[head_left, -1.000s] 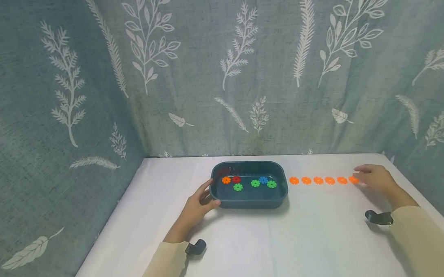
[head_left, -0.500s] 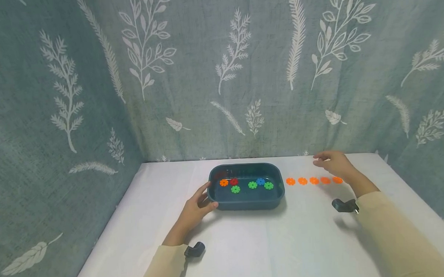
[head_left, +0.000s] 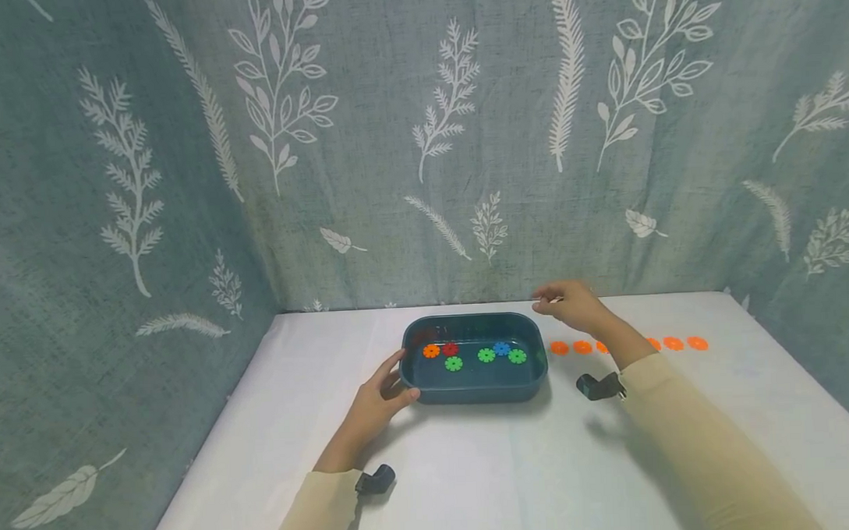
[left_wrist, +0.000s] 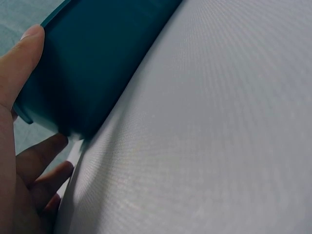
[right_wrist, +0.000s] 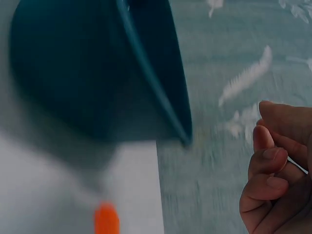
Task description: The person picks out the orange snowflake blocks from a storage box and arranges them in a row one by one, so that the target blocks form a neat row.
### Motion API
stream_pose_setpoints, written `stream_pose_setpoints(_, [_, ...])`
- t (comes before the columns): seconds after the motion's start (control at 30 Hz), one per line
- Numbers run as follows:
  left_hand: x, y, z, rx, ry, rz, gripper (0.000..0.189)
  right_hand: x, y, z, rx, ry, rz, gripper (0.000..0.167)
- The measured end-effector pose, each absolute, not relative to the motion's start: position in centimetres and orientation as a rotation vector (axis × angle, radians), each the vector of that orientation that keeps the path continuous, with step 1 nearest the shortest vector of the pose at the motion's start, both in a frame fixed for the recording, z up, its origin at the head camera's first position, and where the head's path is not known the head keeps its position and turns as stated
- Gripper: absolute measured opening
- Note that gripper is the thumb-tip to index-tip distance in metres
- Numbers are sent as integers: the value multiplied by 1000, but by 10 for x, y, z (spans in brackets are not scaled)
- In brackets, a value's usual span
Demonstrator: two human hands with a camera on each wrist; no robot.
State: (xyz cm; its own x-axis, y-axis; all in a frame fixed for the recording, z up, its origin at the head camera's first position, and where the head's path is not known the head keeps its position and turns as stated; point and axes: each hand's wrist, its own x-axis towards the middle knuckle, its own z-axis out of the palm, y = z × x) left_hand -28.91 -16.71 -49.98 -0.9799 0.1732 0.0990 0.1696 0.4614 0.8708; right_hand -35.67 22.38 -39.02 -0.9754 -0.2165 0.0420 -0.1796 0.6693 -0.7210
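A dark teal plastic tray [head_left: 474, 393] holds several flower-shaped discs: an orange disc [head_left: 431, 350], a red disc [head_left: 450, 349], a blue disc [head_left: 501, 348] and green discs [head_left: 454, 364]. My left hand [head_left: 370, 407] grips the tray's left end; in the left wrist view the thumb [left_wrist: 31, 46] lies at the rim, other fingers by the end wall. Past the tray's right rear corner, my right hand [head_left: 572, 305] hovers in the air. Its fingers [right_wrist: 265, 190] are loosely curled, with nothing between them in the right wrist view.
A row of orange discs [head_left: 559, 348] runs rightward from the tray on the white tablecloth [head_left: 467, 474]; my right forearm hides part of it. A leaf-patterned curtain [head_left: 386, 180] stands behind and at the left.
My right hand has left the far right disc of the row, risen and swung left over the row to the tray's right rear corner. The left hand and tray stay put.
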Motion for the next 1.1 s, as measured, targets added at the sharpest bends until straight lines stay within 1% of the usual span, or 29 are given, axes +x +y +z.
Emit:
stream_pose_setpoints(0.17, [-291,-165,-501,349,2678,1609,81,-361,190,-394,-404,2744,-1308,34])
stream_pose_setpoints(0.43, [-286,-168,-505,273,2706,1580,80,-363,133,-413,-564,2669,-1323,33])
stream_pose_setpoints(0.57, [-286,-168,-504,267,2700,1580,81,-365,111,-414,-608,2597,-1356,34])
stream_pose_setpoints(0.73, [-288,-168,-502,291,2685,1586,79,-370,85,-415,-693,2602,-1294,30])
stream_pose_setpoints(0.87, [-287,-169,-501,311,2684,1578,78,-373,70,-421,-738,2565,-1248,27])
stream_pose_setpoints(1.1, [-286,-168,-498,333,2677,1573,77,-377,61,-432,-707,2582,-1137,25])
